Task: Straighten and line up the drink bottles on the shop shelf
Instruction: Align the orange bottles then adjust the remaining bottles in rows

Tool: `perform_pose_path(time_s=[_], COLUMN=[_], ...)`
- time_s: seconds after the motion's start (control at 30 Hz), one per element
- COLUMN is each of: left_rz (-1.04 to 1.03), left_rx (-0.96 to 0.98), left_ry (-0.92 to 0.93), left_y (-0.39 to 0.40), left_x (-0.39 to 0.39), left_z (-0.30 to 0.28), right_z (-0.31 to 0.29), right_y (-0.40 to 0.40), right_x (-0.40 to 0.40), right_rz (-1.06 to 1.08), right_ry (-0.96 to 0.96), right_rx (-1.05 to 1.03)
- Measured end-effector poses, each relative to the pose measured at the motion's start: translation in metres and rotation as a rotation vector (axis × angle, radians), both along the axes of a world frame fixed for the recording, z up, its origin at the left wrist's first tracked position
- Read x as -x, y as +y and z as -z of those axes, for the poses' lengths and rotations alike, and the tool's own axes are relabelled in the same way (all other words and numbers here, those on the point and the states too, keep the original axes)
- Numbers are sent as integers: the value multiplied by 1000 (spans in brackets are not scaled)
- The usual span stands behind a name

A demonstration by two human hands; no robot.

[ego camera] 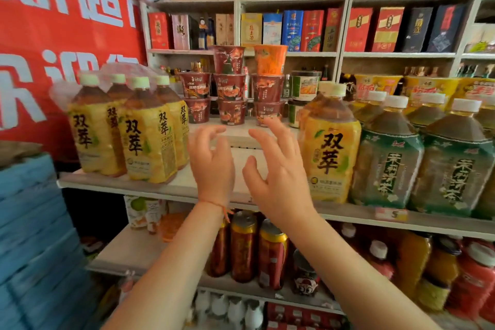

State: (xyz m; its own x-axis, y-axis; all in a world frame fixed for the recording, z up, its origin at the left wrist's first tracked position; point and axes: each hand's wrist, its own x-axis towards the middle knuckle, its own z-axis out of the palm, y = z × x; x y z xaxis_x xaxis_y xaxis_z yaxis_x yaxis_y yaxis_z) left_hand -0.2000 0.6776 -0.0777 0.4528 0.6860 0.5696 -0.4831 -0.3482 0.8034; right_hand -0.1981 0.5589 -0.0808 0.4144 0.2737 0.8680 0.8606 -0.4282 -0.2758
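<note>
A plastic-wrapped pack of yellow-labelled tea bottles (134, 126) stands at the left of the white shelf (112, 182). A single yellow-labelled bottle (329, 147) stands to the right of a gap, with green-labelled tea bottles (388, 158) beside it. My left hand (211, 163) and my right hand (278, 174) are raised side by side in front of the gap. Both have spread, slightly bent fingers and hold nothing. Neither touches a bottle.
Stacked red and orange instant-noodle cups (233, 88) sit behind the gap. Red-and-gold cans (243, 246) and orange bottles (412, 262) fill the shelf below. Boxed goods (302, 29) line the upper shelves. A red banner (53, 35) hangs at left above blue stacked packs (34, 236).
</note>
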Motion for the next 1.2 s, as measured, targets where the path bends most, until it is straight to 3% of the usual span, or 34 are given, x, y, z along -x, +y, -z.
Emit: perform_pose_path(time_s=[0.07, 0.17, 0.23, 0.37, 0.47, 0.7, 0.97, 1.2], left_rz=[-174, -339, -267, 106, 356, 645, 743, 825], left_rx=[-51, -103, -31, 207, 314, 387, 361, 357], left_ry=[-138, -166, -104, 99, 189, 330, 346, 361], left_y=[31, 89, 121, 170, 204, 236, 231, 182], left_x=[14, 20, 27, 40, 37, 19, 9, 6], left_z=[-5, -2, -2, -11, -8, -14, -17, -14], right_z=[1, -2, -2, 2, 6, -7, -10, -9], right_y=[28, 78, 113, 174, 203, 230, 233, 185], right_x=[9, 19, 19, 15, 9, -6, -13, -22], right_rz=[-94, -187, -215, -283, -316, -244, -233, -210], right_ry=[145, 404, 537, 691, 717, 746, 721, 722], right_rx=[10, 22, 44, -32, -113, -226, -277, -262])
